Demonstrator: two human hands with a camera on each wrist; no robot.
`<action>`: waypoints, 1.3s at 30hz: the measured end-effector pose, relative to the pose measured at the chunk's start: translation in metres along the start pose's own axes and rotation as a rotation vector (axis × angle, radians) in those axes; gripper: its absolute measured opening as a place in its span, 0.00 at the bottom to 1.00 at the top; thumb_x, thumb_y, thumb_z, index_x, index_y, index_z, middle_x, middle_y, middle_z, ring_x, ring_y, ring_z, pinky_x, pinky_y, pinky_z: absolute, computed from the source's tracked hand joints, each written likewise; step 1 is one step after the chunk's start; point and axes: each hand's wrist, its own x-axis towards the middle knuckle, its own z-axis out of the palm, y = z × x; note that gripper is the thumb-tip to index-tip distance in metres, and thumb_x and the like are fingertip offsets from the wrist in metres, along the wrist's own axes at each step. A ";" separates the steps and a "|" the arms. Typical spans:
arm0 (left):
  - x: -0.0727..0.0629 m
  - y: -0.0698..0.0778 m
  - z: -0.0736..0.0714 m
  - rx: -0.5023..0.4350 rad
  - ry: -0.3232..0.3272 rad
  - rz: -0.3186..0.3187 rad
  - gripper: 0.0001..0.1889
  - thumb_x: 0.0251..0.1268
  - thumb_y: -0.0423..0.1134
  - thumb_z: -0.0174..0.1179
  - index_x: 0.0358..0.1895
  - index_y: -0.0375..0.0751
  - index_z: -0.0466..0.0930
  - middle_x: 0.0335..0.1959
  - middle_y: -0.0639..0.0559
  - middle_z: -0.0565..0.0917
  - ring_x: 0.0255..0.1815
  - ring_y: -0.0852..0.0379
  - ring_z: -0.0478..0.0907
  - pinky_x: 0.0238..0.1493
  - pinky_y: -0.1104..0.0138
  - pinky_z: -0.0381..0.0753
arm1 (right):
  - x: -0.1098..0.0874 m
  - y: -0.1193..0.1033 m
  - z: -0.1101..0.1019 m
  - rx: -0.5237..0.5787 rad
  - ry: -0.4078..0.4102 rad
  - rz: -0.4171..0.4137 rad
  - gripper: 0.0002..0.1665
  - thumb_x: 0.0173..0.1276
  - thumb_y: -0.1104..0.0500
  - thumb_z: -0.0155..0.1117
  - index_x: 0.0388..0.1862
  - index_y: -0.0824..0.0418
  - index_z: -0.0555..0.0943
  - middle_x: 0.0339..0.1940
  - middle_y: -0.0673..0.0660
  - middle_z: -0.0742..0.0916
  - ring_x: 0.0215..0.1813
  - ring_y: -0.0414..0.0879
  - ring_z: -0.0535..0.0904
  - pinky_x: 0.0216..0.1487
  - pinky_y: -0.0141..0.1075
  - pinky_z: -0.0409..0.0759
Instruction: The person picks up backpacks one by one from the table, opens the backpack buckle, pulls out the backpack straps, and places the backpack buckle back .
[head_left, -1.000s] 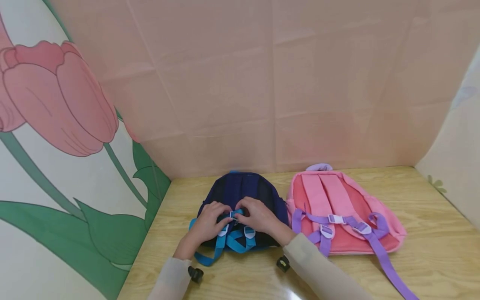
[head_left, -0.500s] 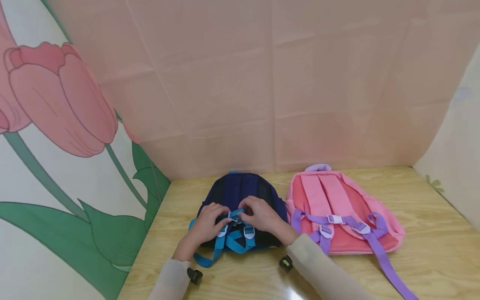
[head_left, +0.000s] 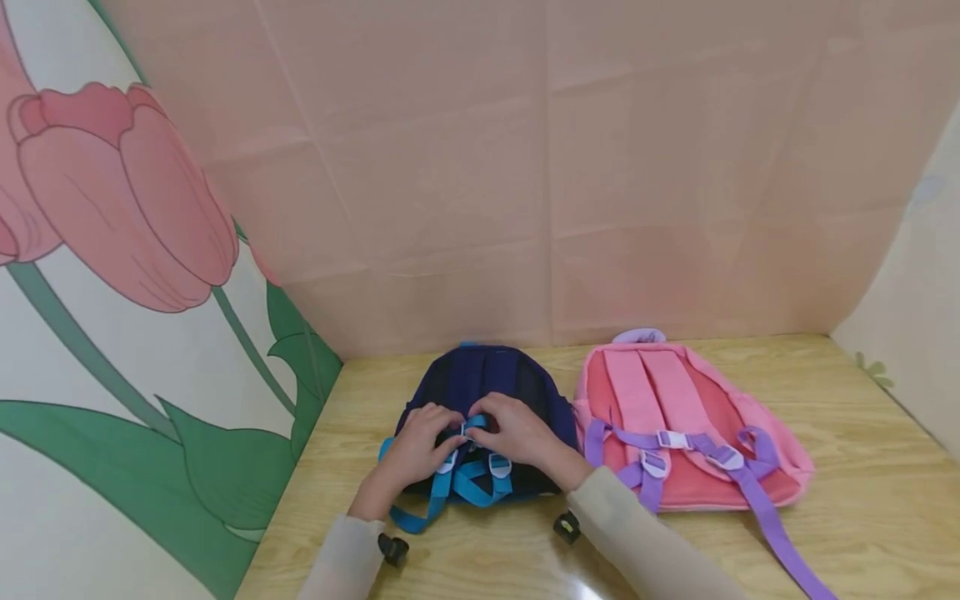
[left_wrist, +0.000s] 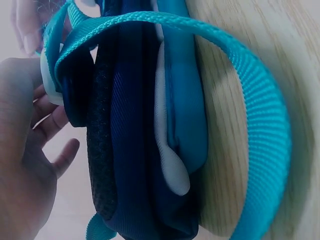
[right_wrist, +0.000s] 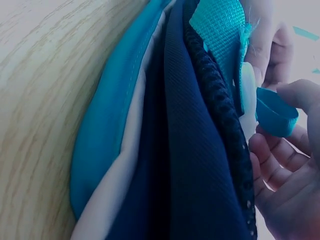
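A navy backpack lies on the table with its shoulder straps facing up and light blue webbing across its lower part. Over it, my left hand pinches one side of a small white buckle on the chest strap. My right hand pinches the light blue strap at the buckle's other side. The right wrist view shows this blue webbing bent into a loop between thumb and fingers. Two white strap adjusters sit just below the hands. The fingertips partly cover the buckle.
Close on the right lies a pink backpack, its purple strap trailing over the front of the wooden table. A pinkish cloth backdrop rises behind. The left wall carries a tulip picture.
My right hand shifted slightly right, then came back toward the left hand, and the blue strap between them bunched up again. The left hand and both backpacks stay in place.
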 end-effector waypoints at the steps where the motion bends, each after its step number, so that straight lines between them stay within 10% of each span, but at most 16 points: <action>1: 0.000 0.000 0.000 -0.001 -0.004 -0.001 0.11 0.70 0.42 0.65 0.52 0.47 0.83 0.45 0.54 0.85 0.47 0.57 0.75 0.57 0.52 0.72 | 0.000 0.000 0.000 0.000 0.001 -0.003 0.12 0.68 0.52 0.71 0.46 0.56 0.85 0.40 0.49 0.83 0.35 0.40 0.75 0.41 0.34 0.78; 39: -0.001 0.003 -0.001 0.015 -0.011 -0.023 0.10 0.70 0.42 0.66 0.51 0.47 0.83 0.43 0.56 0.84 0.46 0.58 0.75 0.57 0.53 0.72 | -0.004 0.005 0.001 0.022 -0.008 -0.014 0.11 0.68 0.59 0.66 0.48 0.57 0.85 0.42 0.51 0.86 0.39 0.43 0.78 0.46 0.38 0.81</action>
